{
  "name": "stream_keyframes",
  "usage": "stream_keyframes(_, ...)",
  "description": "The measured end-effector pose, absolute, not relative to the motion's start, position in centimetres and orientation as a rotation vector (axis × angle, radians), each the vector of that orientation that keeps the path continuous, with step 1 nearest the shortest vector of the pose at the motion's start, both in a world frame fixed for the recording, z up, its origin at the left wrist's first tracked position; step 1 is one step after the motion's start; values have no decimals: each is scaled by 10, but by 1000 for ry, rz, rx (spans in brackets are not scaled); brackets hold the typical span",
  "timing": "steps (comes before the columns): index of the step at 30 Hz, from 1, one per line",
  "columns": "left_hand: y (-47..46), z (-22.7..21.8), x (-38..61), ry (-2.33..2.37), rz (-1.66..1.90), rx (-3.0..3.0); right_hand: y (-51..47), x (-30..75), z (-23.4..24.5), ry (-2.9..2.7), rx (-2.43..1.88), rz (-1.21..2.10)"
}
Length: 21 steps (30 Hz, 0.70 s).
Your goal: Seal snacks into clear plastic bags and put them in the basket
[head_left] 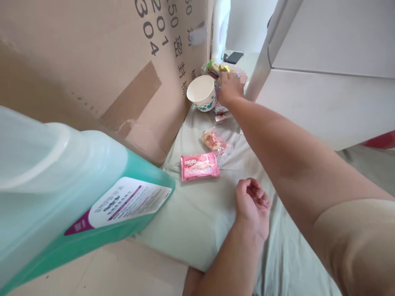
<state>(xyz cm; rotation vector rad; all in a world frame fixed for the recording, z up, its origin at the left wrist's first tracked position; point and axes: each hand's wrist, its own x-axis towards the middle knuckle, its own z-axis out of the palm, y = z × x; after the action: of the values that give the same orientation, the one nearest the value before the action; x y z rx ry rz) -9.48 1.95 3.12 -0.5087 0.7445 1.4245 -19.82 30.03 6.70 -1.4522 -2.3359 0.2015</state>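
My right hand reaches away into a pile of wrapped snacks, its fingers bent down among the wrappers. Whatever those fingers pinch, if anything, is hidden. Beside it, touching the box side, stands a white paper bowl with blue-green print. My left hand rests nearer on the cloth, loosely curled with nothing visible inside. Just beyond it lie a pink nabati wafer pack and a clear-wrapped snack. Another clear packet lies partly under my right wrist.
A large cardboard box walls off the left. In the left foreground a big bottle of green liquid leans into view. White furniture borders the right. A white bottle and a dark flat object are at the back.
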Motion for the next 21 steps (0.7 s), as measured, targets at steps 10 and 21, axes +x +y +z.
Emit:
stream_keyframes(10, 19, 33, -109, 753, 1365, -510, 304, -202, 41, -2434, -1519, 313)
stream_keyframes(21, 13, 39, -101, 747, 1366, -489, 229, -181, 67, -2460, -1294, 280)
